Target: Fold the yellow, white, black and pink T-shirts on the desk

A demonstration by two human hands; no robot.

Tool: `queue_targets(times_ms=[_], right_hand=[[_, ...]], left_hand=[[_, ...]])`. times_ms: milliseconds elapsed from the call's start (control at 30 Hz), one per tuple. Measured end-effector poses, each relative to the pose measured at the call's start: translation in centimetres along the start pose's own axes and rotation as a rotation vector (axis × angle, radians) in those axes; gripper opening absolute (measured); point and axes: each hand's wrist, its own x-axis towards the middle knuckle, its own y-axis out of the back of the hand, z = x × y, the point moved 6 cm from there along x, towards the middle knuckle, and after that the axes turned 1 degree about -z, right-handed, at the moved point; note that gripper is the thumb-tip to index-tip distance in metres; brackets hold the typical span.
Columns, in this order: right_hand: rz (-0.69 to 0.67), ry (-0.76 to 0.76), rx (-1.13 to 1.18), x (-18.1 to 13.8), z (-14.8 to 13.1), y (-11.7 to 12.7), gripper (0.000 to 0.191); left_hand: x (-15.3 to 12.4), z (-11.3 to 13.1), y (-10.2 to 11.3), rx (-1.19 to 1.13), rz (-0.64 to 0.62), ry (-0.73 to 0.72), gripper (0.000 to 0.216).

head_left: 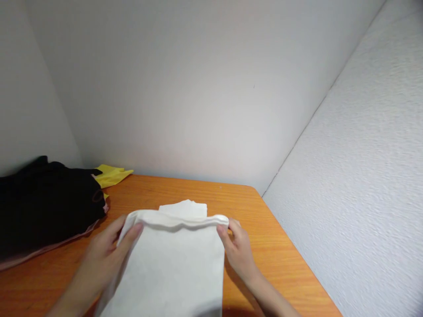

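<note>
The left hand (105, 251) grips the upper left corner of a plain white, soft fabric piece, folded into layers (175, 264), its thumb pressed on the near face; the right hand (239, 248) pinches the upper right corner between thumb and fingers. The white fabric's top edge runs between them, thick and slightly wavy; its lower end leaves the view. Just beyond that edge shows a flat white fabric flap (185, 207); whether it is joined to the held fabric cannot be told. Under and around the white fabric lies an orange, wood-grained table (280, 246), its surface reaching rightward to a slanting edge beside a rough white wall (363, 176), and beyond to a smooth pale wall (185, 97). Left of the white fabric, room narrows at a heaped black cloth (53, 198) with pink edging (9, 263); behind that heap, farther from the white fabric, lies a bright yellow cloth (112, 175).
</note>
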Motion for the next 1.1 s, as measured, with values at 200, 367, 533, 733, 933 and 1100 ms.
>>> queue_targets(times_ms=[200,367,533,733,933,1100], right_hand=[[-0.254,-0.211,-0.412,7.7,5.3,-6.7,0.03],[-0.329,-0.081,-0.536,4.8,4.2,-10.8,0.062],[-0.42,-0.037,-0.429,1.2,3.3,-13.8,0.08],[-0.446,-0.047,-0.46,1.1,3.3,-13.9,0.082],[-0.473,-0.045,-0.508,0.1,2.0,-13.1,0.079],[-0.495,-0.006,-0.521,-3.5,0.4,-11.6,0.08]], left_hand=[[10.1,-1.3,-5.2,0.377,-0.068,-0.097,0.05],[7.0,-2.6,-10.8,0.679,-0.185,-0.461,0.06],[4.5,-3.6,-13.5,0.751,-0.228,-0.428,0.065],[4.7,-3.6,-13.8,0.723,-0.275,-0.341,0.065],[3.2,-2.5,-13.2,0.71,-0.31,-0.29,0.068],[-1.0,-1.9,-12.7,0.68,-0.308,-0.276,0.069]])
